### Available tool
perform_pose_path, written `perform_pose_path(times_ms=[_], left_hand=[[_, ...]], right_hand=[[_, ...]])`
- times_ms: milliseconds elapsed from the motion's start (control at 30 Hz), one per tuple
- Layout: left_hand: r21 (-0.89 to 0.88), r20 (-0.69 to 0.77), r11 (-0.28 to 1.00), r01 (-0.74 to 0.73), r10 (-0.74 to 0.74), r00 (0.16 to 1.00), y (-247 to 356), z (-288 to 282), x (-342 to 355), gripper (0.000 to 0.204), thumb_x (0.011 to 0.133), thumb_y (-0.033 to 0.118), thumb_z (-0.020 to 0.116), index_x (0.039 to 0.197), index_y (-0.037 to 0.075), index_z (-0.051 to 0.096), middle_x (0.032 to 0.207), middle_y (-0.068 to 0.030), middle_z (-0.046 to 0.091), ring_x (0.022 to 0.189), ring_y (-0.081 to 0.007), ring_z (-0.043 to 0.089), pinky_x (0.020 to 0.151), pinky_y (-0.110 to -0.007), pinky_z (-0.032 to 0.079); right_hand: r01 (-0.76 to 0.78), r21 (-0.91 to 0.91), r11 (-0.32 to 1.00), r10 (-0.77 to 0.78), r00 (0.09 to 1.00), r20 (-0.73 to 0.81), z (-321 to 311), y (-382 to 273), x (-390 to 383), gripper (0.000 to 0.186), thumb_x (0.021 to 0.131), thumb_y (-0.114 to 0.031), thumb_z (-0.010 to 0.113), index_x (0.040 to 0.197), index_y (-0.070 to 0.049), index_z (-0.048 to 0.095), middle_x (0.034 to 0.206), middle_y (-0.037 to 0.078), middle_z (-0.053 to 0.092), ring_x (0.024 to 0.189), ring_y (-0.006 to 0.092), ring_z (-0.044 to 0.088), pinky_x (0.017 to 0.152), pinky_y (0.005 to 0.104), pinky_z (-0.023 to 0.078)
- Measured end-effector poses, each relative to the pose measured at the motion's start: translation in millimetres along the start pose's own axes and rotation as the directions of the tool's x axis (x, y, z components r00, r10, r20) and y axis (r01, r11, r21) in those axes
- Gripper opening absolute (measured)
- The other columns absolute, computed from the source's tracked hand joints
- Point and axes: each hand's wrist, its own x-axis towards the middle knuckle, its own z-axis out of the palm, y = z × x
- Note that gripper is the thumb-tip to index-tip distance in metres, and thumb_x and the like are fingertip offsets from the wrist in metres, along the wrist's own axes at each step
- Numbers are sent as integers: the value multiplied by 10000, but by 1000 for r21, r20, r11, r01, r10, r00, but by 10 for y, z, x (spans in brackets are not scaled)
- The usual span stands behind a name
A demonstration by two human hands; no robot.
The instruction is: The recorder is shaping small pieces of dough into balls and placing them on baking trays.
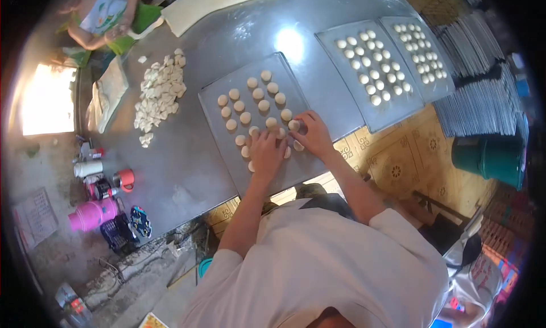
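A grey metal tray (222, 140) on the table carries loose rows of round, pale dough balls (263, 105). My left hand (268, 152) lies over the tray's near part, its fingers stretched forward among the balls and partly covering some. One dough ball (281, 133) shows beside its fingertips. At the tray's right edge, the thumb and fingers of my right hand (313, 135) curve around another dough ball (293, 125). Close to the right thumb sits one more ball (298, 145). What lies under my left palm is hidden.
Two more trays of dough balls (367, 61) (418, 52) stand right. Left are a heap of cut dough pieces (159, 92), a red mug (124, 180) and a pink jug (94, 214). A dough sheet (199, 12) lies far back, near another person (114, 21). Stacked trays (478, 109) stand far right.
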Motion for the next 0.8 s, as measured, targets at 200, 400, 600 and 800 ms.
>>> perform_pose_path(times_ms=[200,400,600,800], left_hand=[[82,65,996,-27,22,998,-30,11,-2,227,725,211,722,932,122,702,883,-29,657,895,-235,553,795,-405,381],[69,-87,995,72,-66,994,-43,29,170,142,770,235,697,877,144,717,841,-14,661,899,-228,554,794,-400,374],[93,-82,992,82,-75,994,-36,-101,247,194,742,254,736,895,136,720,882,-18,676,906,-248,561,845,-373,380],[4,194,1000,-23,21,981,162,-151,-186,206,722,256,756,880,127,721,869,-23,666,879,-252,565,808,-383,410]], right_hand=[[-135,111,985,88,931,353,-50,115,170,268,732,-144,746,966,-38,668,870,110,610,785,264,616,703,328,501],[-48,132,990,20,978,207,36,181,315,287,749,-213,739,967,-41,665,1003,109,612,853,279,613,763,355,502],[110,89,990,-123,980,156,-54,115,467,348,730,-272,770,986,-59,668,1021,104,610,966,292,580,843,389,470],[-9,25,1000,3,968,252,-261,108,-129,308,743,-283,768,939,-66,671,918,90,614,874,284,590,763,384,469]])
